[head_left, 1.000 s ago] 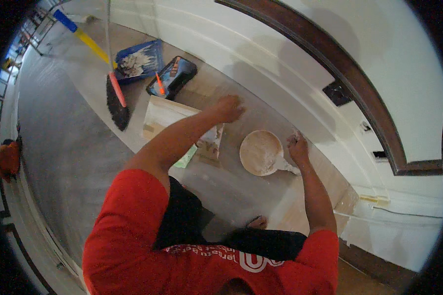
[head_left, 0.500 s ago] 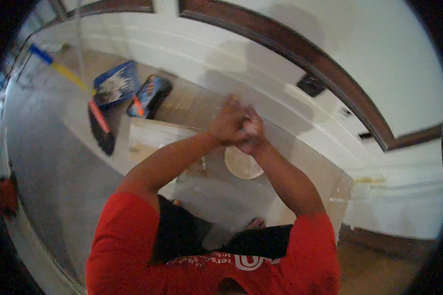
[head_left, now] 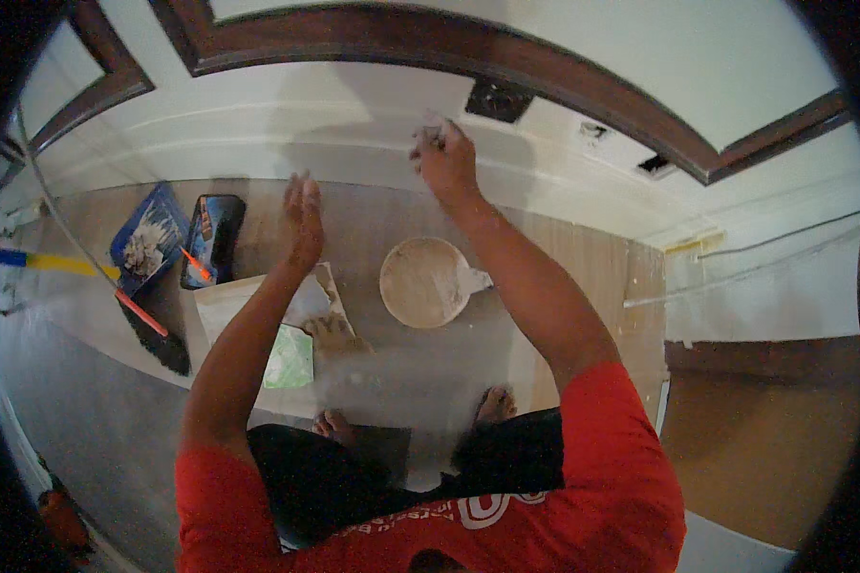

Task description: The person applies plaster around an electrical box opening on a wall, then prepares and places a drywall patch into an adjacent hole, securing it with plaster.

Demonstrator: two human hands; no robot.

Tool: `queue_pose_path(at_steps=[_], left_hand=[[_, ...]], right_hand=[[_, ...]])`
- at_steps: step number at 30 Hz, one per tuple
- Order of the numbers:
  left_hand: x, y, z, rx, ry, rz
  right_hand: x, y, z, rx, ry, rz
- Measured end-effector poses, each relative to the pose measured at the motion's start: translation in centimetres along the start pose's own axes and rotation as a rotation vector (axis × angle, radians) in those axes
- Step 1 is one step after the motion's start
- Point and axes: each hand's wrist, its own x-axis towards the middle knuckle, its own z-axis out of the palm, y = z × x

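Drawn apart since the earlier clasp, into flat, straight-fingered left hand [head_left: 304, 222] and half-curled right hand [head_left: 448, 160], any hold there too blurred to tell. Below and between them, pan [head_left: 424, 284] on wood-grained floor [head_left: 363, 229]; beyond, white wall [head_left: 215, 134].

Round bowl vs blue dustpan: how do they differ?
The bowl is round; the dustpan has straight edges. The bowl is beige, the dustpan blue. The bowl sits near mid-picture, the dustpan toward the left. Both rest on the floor with pale material inside.
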Motion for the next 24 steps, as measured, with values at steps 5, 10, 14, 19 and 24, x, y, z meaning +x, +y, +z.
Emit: queue_pose_path(at_steps=[5,10,14,19,24], left_hand=[[2.1,11.4,1.4,-0.344,-0.162,-0.363],[2.9,19.4,-0.7,-0.298,-0.299,-0.155],[0.6,25.4,-2.1,-0.184,-0.158,-0.238],[-5.2,25.9,-1.7,-0.205,-0.098,-0.315],[-7.9,23.2,0.2,-0.065,-0.181,-0.339]], right_hand=[[1.9,1.2,-2.8,0.371,0.389,0.184],[-0.1,-0.1,-1.3,0.494,0.734,-0.098],[1.1,2.4,0.6,0.297,0.808,-0.157],[1.7,2.1,-0.2,0.165,0.808,-0.151],[3.6,3.1,0.0,0.003,0.826,-0.346]])
